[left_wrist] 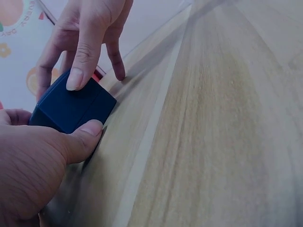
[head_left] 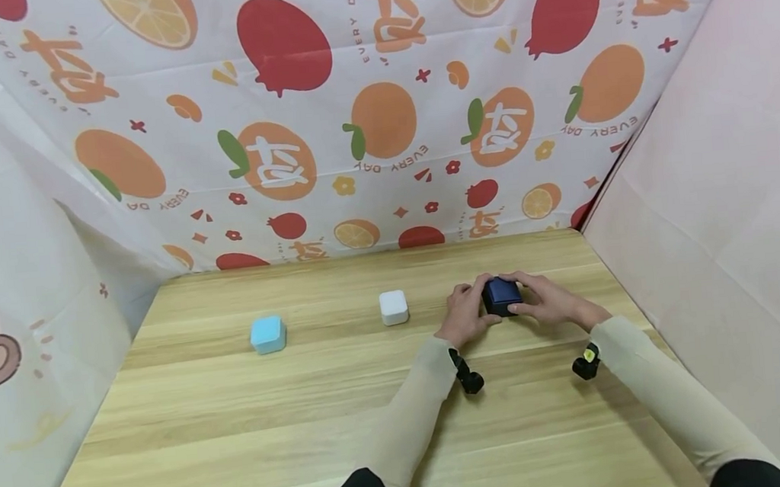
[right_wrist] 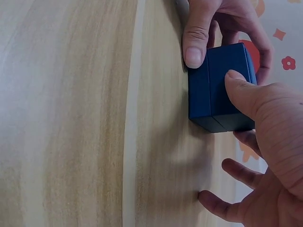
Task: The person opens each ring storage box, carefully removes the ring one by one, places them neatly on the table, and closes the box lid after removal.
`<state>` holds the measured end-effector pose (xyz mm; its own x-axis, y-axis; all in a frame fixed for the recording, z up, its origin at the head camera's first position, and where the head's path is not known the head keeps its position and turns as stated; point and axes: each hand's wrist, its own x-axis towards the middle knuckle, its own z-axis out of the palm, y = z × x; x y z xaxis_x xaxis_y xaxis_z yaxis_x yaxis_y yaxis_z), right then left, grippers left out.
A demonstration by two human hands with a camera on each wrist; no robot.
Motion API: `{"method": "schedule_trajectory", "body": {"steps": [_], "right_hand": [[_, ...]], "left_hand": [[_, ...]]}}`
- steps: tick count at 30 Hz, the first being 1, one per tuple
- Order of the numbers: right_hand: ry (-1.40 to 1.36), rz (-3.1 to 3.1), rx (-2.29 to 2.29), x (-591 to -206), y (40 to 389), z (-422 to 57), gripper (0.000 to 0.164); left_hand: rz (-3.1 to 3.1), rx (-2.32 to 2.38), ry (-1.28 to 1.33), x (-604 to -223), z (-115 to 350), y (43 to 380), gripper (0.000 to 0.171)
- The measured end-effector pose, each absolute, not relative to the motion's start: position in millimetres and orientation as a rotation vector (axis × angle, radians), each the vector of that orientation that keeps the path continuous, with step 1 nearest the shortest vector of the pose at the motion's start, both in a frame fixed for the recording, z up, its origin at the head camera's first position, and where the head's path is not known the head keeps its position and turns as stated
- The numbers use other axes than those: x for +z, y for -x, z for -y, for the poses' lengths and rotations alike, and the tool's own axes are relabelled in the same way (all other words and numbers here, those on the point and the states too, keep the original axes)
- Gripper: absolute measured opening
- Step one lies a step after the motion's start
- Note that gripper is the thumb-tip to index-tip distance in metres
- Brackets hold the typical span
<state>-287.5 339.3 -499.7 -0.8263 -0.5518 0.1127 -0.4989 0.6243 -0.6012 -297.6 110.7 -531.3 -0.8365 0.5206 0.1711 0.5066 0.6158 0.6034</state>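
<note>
A small dark blue ring box (head_left: 503,294) sits on the wooden table toward the back right, closed, with a seam around its side (right_wrist: 215,90). From its left, my left hand (head_left: 465,314) grips it, the thumb low near the seam in the right wrist view. My right hand (head_left: 551,301) pinches the upper part from the other side, thumb on the near face. Its other fingers (right_wrist: 239,172) spread away from the box. To the left stand a white rounded cube-like box (head_left: 393,307) and, farther left, a light blue one (head_left: 269,335); neither is touched.
The wooden table (head_left: 273,421) meets a fruit-printed cloth (head_left: 329,164) along its back edge. Pale cloth walls rise at the left (head_left: 26,249) and right (head_left: 716,195); the right one is close to my right forearm.
</note>
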Motion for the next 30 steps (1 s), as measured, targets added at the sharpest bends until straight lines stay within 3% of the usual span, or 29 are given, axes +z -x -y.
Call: {"method": "schedule_trajectory", "body": {"steps": [30], "right_hand": [[0.779, -2.713, -0.991, -495.5, 293.3, -340.6, 0.057]], "left_hand": [[-2.783, 1.142, -0.785, -537.0, -116.1, 299.0, 0.077]]}}
